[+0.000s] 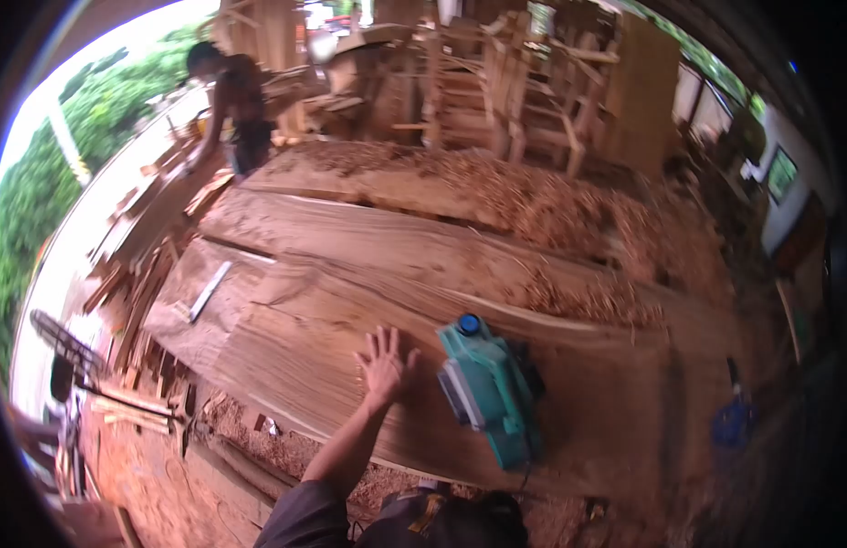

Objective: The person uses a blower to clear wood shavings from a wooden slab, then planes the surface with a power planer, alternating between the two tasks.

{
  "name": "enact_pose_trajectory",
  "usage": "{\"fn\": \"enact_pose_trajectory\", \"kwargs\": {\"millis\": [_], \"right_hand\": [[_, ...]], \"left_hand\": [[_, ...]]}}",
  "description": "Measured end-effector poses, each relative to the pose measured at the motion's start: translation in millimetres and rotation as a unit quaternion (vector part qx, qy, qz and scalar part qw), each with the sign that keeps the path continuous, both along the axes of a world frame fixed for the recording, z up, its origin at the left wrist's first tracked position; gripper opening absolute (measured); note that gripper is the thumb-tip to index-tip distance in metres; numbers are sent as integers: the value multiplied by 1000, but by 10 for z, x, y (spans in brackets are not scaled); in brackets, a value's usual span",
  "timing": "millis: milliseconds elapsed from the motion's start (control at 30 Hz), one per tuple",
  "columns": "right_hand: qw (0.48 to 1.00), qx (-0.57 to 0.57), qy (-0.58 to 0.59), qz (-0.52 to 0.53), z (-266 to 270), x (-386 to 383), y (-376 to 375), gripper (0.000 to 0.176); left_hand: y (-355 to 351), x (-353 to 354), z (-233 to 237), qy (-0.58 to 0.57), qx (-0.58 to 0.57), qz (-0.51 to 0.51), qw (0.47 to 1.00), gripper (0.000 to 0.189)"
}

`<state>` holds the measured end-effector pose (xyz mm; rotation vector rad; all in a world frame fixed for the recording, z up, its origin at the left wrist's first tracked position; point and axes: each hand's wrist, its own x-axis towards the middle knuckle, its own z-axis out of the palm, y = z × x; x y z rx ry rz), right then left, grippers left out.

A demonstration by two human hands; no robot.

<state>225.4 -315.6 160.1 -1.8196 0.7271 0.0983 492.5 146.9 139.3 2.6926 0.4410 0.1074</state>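
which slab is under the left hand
The front slab, nearest the wearer: the left hand and planer are on it; the slabs behind have neither.

The teal plastic power planer (496,393) hides the brown wood (323,365) beneath it; we cannot identify the blurred blue object (733,423).

1. This was a woodworking shop, with one side open to green trees (94,128).
2. A wide, grainy board (300,361) lay in the foreground, with a teal power planer (496,393) on it.
3. Curly wood shavings (556,210) covered the slabs behind.
4. Wooden frames (464,96) stood at the back; loose planks (136,242) were piled at the left.
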Motion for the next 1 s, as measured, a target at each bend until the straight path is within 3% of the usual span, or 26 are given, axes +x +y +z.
{"fn": "enact_pose_trajectory", "kwargs": {"millis": [67,100,200,267,333,367,433,533,567,700,867,967,1000], "right_hand": [[992,112,48,-24,66,-221,118,25],[993,106,42,-19,149,-214,165,24],[996,-65,-49,45,819,432,419,16],[957,-116,-234,122,989,968,738,30],[943,-57,-276,175,1085,1475,1184,40],[926,-78,-284,235,1162,1700,1368,51],[892,-154,-297,304,1106,2007,1669,50],[932,-76,-138,325,932,2266,1838,42],[931,-45,-151,330,938,2314,1843,31],[929,92,-78,351,1097,2587,1948,23],[948,14,-45,315,1339,2257,2200,26],[963,16,-77,258,1353,1640,2291,24],[962,15,-72,262,1331,1417,2280,24]], "left_hand": [[-70,78,35,-7,0,22,1000,78],[-95,73,21,-3,8,17,1000,78],[-110,81,73,14,41,19,999,79],[-125,94,95,20,60,16,998,79],[-94,102,65,31,78,23,996,79],[-92,127,44,37,85,23,995,79],[-88,137,-11,6,62,27,998,79],[-76,174,58,15,40,28,999,80],[-90,154,56,18,35,27,999,80],[-67,154,0,8,19,26,999,78],[-51,163,23,-5,-7,33,999,72],[14,193,-24,-1,-44,26,999,71],[40,187,-216,-89,-31,0,996,73]]}}
